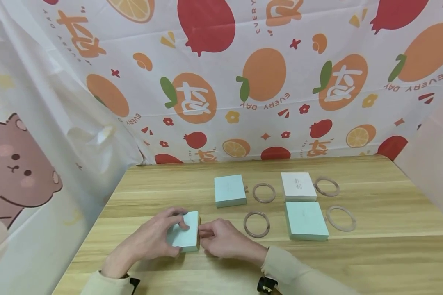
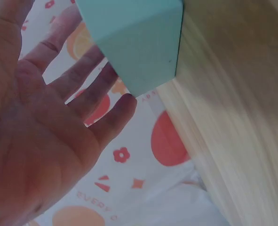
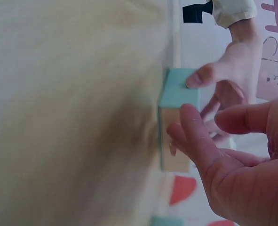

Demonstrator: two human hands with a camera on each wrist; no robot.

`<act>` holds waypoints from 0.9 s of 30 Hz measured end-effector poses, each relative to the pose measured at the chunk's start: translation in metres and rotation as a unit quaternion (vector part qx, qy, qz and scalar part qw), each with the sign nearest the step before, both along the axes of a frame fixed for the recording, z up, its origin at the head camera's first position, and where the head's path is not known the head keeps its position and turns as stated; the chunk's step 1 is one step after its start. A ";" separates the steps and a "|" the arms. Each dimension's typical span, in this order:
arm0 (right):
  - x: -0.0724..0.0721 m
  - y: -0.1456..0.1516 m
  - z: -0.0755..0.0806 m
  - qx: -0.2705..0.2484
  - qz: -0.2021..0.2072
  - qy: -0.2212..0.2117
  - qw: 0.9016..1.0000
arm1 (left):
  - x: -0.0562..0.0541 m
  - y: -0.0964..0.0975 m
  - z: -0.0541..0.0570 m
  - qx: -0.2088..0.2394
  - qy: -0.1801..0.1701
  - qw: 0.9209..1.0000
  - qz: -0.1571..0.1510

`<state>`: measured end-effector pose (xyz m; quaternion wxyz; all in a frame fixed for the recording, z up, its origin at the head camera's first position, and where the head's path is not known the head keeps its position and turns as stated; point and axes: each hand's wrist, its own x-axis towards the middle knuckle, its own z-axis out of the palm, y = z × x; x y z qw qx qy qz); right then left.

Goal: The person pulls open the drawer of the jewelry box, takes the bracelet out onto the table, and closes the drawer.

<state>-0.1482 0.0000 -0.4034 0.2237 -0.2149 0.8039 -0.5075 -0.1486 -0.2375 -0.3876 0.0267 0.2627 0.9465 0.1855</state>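
A mint-green box (image 1: 184,235) sits on the table at the front left. My left hand (image 1: 151,237) holds it from the left, thumb at the near side and fingers over the top and far side. In the left wrist view the fingers of this hand (image 2: 49,117) lie along the box (image 2: 139,52). At the box's right side is my right hand (image 1: 223,237). In the right wrist view, fingertips of the right hand (image 3: 233,155) are at the tan end face (image 3: 171,162), by a small ribbon tab (image 3: 172,149). The thumb stands apart from those fingers.
Two more mint boxes stand on the wooden table, one at the back (image 1: 230,190) and one at the right (image 1: 306,221), near a white-topped box (image 1: 299,186). Several bangles lie about, including a brownish one (image 1: 256,224) right of my right hand. A printed curtain (image 1: 221,82) hangs behind.
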 end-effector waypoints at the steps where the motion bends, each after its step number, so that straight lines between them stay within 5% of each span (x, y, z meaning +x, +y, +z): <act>1: -0.001 0.005 0.003 0.013 0.004 0.011 1.000 | 0.000 0.003 0.000 -0.001 0.004 1.000 -0.003; 8: -0.004 0.068 0.030 0.075 0.023 0.109 0.991 | 0.000 0.039 -0.007 0.005 0.040 0.997 -0.060; 14: -0.010 0.131 0.052 0.096 -0.023 0.163 0.982 | 0.000 0.074 -0.010 -0.031 0.124 0.985 -0.117; 27: -0.013 0.223 0.067 0.076 -0.126 0.104 0.984 | -0.009 0.106 -0.010 -0.045 0.133 0.983 -0.121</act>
